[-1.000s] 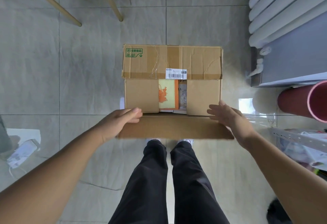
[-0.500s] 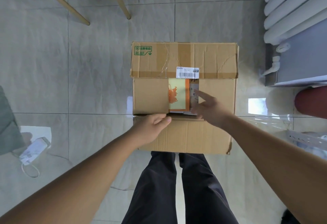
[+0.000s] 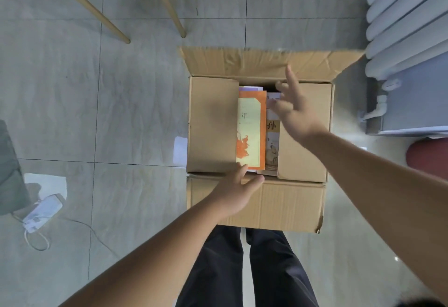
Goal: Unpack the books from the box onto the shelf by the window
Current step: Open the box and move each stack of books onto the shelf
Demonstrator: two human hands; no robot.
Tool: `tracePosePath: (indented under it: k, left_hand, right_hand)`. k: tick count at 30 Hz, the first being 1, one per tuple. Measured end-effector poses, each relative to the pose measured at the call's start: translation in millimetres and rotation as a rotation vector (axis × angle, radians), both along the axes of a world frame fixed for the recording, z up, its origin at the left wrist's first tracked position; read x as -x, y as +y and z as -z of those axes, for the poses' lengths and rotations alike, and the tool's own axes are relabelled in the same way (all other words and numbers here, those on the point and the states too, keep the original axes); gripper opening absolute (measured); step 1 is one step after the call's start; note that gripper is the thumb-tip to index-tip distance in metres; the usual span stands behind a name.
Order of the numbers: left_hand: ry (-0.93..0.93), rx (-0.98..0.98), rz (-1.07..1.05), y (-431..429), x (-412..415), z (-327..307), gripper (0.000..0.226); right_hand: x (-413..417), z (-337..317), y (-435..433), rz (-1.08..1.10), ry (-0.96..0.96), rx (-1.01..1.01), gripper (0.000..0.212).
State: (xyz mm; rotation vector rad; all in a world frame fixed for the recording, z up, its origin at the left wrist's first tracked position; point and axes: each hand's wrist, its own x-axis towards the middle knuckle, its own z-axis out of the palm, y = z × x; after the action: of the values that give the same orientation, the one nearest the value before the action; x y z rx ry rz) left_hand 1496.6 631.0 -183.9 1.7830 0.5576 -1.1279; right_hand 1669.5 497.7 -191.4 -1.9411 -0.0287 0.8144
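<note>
Inside box (image 3: 213, 125), orange book (image 3: 249, 132) flat, long axis near-to-far, L hand (image 3: 238, 189) & R hand (image 3: 294, 110) fingers spread, empty.

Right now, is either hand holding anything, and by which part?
Nothing held: right hand spread open above the box; left hand straight-fingered at its near edge.

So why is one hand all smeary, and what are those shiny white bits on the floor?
In the head view, the right hand over the box is smeared, likely motion blur; the left hand at its near edge looks sharper; the white patches on the floor are glare off glossy tiles; the wide lens seems to bend the radiator near the edge.
</note>
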Motion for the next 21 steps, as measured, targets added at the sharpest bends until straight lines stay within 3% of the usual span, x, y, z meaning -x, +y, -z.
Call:
tracePosePath:
  k: [2, 4, 8, 12, 18, 21]
  left_hand:
    - [0.008, -0.001, -0.022, -1.5, 2.5, 2.2, 0.079]
    - [-0.003, -0.018, -0.027, -3.2, 3.7, 5.4, 0.076]
    - [-0.048, -0.057, -0.015, -7.7, 3.3, 7.5, 0.073]
    - [-0.095, -0.162, 0.138, -14.8, 0.5, 7.7, 0.075]
    - [-0.106, -0.258, 0.035, -36.1, -13.1, 7.8, 0.068]
    - [-0.186, -0.276, -0.053, -42.1, -10.0, 6.5, 0.071]
  right_hand:
    - [-24.7, 4.1, 8.5, -0.001, 0.020, 0.006, 0.090]
    - [-42.1, 11.2, 17.0, -0.074, -0.013, 0.156, 0.096]
    - [-58.1, 24.8, 29.0, -0.273, -0.069, 0.459, 0.076]
    - [-39.2, 18.1, 32.7, -0.257, -0.231, 0.429, 0.065]
    - [55.6, 3.5, 36.9, 0.172, 0.221, 0.193, 0.024]
    - [80.6, -8.2, 25.0, 0.273, 0.430, 0.068, 0.045]
